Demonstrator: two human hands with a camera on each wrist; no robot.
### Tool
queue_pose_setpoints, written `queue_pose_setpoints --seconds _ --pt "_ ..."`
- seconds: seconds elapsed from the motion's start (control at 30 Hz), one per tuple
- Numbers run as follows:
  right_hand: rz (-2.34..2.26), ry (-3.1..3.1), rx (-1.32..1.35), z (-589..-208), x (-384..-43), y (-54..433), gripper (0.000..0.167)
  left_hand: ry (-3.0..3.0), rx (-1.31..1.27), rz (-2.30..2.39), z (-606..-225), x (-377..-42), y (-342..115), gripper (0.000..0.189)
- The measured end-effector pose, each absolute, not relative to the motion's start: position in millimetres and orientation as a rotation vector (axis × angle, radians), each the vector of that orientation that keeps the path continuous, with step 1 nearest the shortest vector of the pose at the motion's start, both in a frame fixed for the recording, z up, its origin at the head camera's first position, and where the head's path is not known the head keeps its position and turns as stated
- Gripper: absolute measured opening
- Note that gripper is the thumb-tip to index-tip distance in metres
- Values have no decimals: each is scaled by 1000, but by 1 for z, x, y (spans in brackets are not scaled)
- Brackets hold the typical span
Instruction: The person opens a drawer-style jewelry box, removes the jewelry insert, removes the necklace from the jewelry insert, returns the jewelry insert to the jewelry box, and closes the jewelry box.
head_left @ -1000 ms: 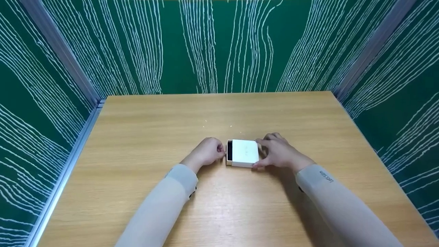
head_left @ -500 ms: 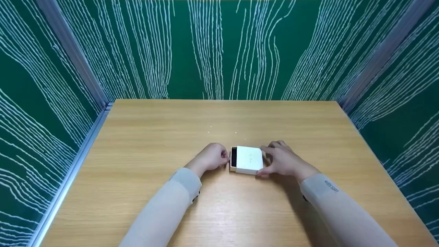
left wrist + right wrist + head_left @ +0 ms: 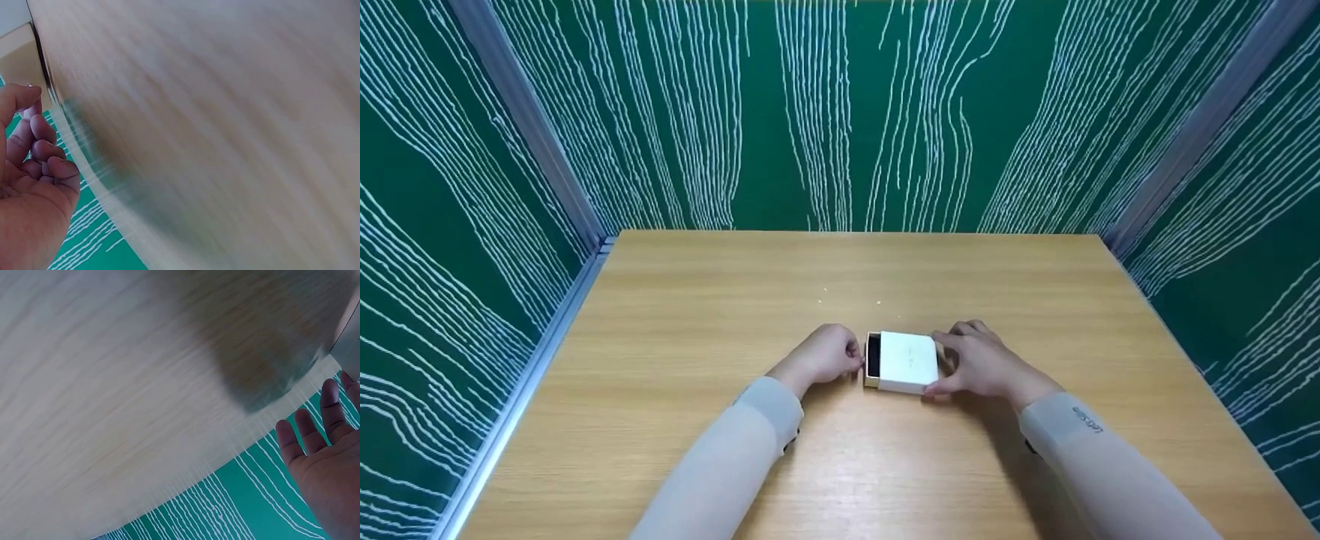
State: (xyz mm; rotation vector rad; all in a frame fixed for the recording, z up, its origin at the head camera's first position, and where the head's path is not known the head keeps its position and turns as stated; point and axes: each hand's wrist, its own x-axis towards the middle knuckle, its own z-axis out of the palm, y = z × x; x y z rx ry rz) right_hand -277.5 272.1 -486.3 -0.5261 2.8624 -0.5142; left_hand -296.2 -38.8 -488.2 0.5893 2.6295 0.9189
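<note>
Barely any change: your view tilted up, but the inner tray [image 3: 871, 382] sticks out of the white box [image 3: 909, 361] about as far, mid-counter [image 3: 720, 300]. Slide's no further along. Left hand [image 3: 826, 354]: fingers curled, apparently pinching the tray's end. Right hand [image 3: 981, 361]: fingers gripping the box.

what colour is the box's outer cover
The outer cover is white, seen best in the head view.

Print [image 3: 911, 358] on box [image 3: 898, 375] illegible; specks [image 3: 878, 302] too sm. to ID; wrist views crop box.
</note>
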Motion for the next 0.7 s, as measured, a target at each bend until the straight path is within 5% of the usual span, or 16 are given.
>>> queue_pose_setpoints --seconds 0.7 --pt "-476 2890 -557 -487 -277 270 118 2642 579 911 -491 -298 -48 23"
